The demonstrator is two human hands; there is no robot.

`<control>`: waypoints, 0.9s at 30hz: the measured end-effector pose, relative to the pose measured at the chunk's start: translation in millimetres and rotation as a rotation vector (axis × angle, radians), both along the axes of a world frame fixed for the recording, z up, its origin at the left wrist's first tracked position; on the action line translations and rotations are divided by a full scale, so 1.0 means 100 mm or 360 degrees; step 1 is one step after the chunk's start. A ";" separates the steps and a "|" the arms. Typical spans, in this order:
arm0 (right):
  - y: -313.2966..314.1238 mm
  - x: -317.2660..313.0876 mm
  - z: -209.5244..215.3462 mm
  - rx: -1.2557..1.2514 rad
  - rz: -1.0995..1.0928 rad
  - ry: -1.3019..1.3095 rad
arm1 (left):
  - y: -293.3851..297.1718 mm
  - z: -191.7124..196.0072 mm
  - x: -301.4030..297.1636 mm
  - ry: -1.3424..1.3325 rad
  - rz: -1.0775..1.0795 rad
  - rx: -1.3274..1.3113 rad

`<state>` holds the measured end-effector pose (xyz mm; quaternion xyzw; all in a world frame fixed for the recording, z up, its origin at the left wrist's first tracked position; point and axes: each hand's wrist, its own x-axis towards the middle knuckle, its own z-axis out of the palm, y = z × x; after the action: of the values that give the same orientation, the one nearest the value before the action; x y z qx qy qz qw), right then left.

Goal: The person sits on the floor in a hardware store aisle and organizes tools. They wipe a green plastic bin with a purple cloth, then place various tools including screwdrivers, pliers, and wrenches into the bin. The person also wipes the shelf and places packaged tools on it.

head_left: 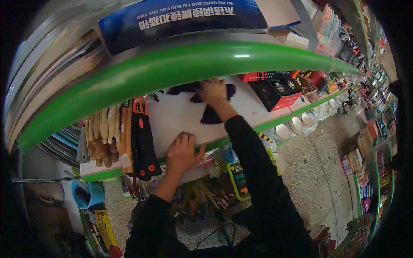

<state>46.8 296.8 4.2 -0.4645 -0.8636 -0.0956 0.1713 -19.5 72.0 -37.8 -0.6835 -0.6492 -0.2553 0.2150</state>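
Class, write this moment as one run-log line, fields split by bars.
Right hand: on dark cloth, grip blurred | Left hand: open, at front edge of white shelf | Nearby: black-and-red box, wooden-handled tools

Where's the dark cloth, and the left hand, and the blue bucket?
Dark cloth (211, 115): head view, on its lower part.
Left hand (182, 152): head view, on the back of it.
Blue bucket (98, 193): head view, on its side wall.

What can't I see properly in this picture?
All in the head view:
Right hand: fingers too blurred to make out.
Dark cloth: its middle lies under that hand.
White shelf: its back is hidden by the green shelf edge above.
Lime basket: the right sleeve covers part.
Far goods at right: too small.
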 end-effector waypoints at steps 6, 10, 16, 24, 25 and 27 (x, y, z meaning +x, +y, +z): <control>0.84 0.64 -0.18 0.0444 -0.0483 0.0006 | -0.02 0.06 0.06 0.0003 -0.0038 -0.0050; 0.59 0.38 -0.05 0.0018 -0.0418 0.0100 | -0.06 0.04 0.00 -0.0044 -0.0031 -0.0016; -0.46 -0.46 0.01 -0.0233 0.0051 0.0036 | -0.03 0.07 0.07 -0.0029 0.0028 -0.0026; -0.50 0.06 -0.03 -0.0102 0.0573 0.0115 | -0.05 0.05 0.04 0.0094 0.0024 0.0158; -0.32 0.23 -0.06 -0.0069 0.0425 0.0117 | -0.05 0.03 0.04 0.0081 0.0003 0.0161; -0.05 0.64 -0.04 -0.0224 0.0150 0.0106 | -0.02 -0.02 0.02 0.0054 -0.0025 0.0181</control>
<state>110.8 292.3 0.3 -0.4371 -0.8829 -0.0111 0.1712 -17.6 69.8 -39.3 -0.6795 -0.6245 -0.2818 0.2623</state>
